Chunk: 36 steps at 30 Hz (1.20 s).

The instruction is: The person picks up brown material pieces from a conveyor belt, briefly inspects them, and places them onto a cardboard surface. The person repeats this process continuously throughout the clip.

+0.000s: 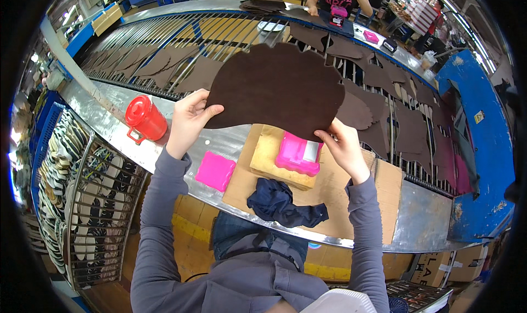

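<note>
A dark brown cut sheet (pixel 274 88), perhaps leather, is stretched between my hands above the metal bench. Its upper edge is notched and its lower edge curves inward. My left hand (pixel 192 118) pinches the left corner between thumb and fingers. At the lower right corner my right hand (pixel 343 147) pinches it the same way. Below the sheet, a bright pink box with a pale pad (pixel 299 155) sits on a yellowish block (pixel 267 162). Cardboard (pixel 359 203) lies beneath the block. A crumpled dark blue cloth (pixel 285 203) is in front of it, and a flat pink lid (pixel 216 171) lies to the left.
A red lidded mug (pixel 145 118) stands on the bench at left. Beyond, many brown pieces lie on a rack of metal bars (pixel 225 33). A wire cart (pixel 101 220) full of sole-shaped pieces is at lower left; a blue machine (pixel 475 143) stands right. Another person (pixel 337 0) works opposite.
</note>
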Tool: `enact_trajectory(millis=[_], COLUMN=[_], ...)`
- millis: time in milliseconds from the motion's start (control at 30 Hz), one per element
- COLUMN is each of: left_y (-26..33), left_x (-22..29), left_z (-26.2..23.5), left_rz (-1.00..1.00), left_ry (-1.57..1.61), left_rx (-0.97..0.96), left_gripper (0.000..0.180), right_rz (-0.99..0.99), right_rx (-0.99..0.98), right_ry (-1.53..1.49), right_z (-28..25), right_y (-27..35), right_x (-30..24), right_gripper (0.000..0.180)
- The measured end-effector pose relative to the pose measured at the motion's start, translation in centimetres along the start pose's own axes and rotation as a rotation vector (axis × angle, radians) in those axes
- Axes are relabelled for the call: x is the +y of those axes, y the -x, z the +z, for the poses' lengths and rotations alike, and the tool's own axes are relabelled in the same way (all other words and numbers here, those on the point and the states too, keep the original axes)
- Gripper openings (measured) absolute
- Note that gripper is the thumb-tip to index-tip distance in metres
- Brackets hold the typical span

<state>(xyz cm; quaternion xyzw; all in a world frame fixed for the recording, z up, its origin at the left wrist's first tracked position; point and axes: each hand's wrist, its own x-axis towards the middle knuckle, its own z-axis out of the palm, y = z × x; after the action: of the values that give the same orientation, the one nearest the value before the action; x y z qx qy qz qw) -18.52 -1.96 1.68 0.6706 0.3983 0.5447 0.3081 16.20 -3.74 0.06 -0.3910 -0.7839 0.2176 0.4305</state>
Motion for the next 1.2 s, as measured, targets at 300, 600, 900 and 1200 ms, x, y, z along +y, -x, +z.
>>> enact_trajectory(millis=[300,600,900,1200], left_y=[0.4,0.0,-0.4,-1.9], left_x=[-2.9,-2.9,-3.0,-2.0], left_z=[-0.3,1.0,5.7,14.0], left_rz=[-0.046,-0.007,-0.065,0.305], left_ry=[-0.013,0.063,0.048,-0.157], left_rx=[0.026,-0.012,-0.175,-0.467], left_gripper=[0.015,0.015,0.016,0.017], right_rz=[0.008,-0.018,0.055,0.251], right_rx=[0.021,0.067,0.171,0.507], right_ry=[-0.013,0.045,0.24,0.322], right_z=[2.4,2.6,0.3,1.3], right_y=[0.6,1.6,6.8,16.4], right_x=[0.7,1.5,3.8,9.1], right_gripper=[0.021,0.02,0.016,0.014])
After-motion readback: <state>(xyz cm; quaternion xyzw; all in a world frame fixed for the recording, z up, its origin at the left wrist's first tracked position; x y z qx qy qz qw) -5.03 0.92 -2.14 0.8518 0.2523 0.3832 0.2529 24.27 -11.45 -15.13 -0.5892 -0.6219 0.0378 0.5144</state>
